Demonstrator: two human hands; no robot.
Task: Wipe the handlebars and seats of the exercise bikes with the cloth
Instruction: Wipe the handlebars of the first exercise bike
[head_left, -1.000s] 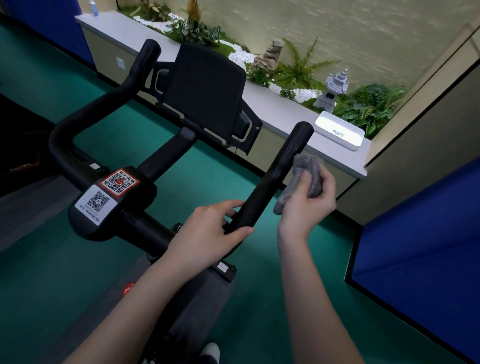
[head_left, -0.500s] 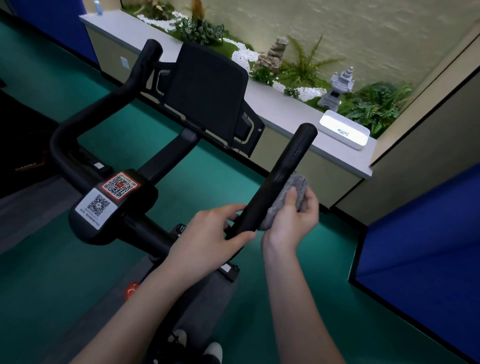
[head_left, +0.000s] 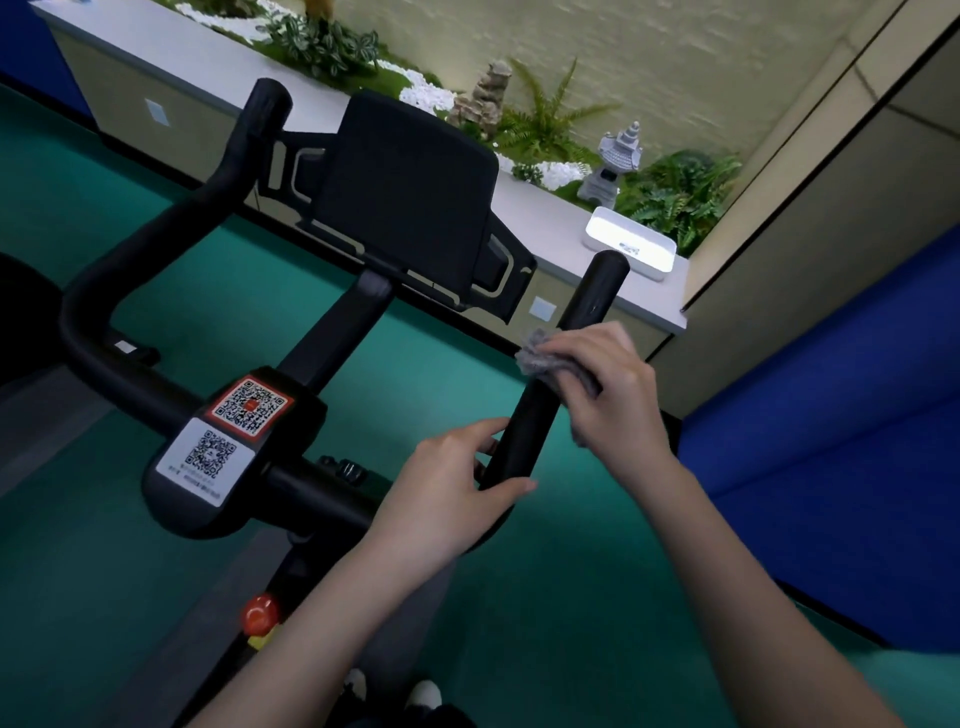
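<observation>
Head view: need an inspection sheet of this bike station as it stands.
Surface: green floor.
Job's things: grey cloth pressed on right handlebar; left handlebar has no hand on it; seat out of view.
Clutter: white box on ledge.
Hands: right hand grips the cloth; left hand grips the right handlebar lower down.
Cables: nothing seen.
Surroundings: black console, QR stickers, red knob, plants, stone lantern, blue panel.

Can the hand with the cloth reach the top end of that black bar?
Probably yes. The right hand holds the cloth against the right handlebar, and the bar above it, up to its top end, is bare.
</observation>
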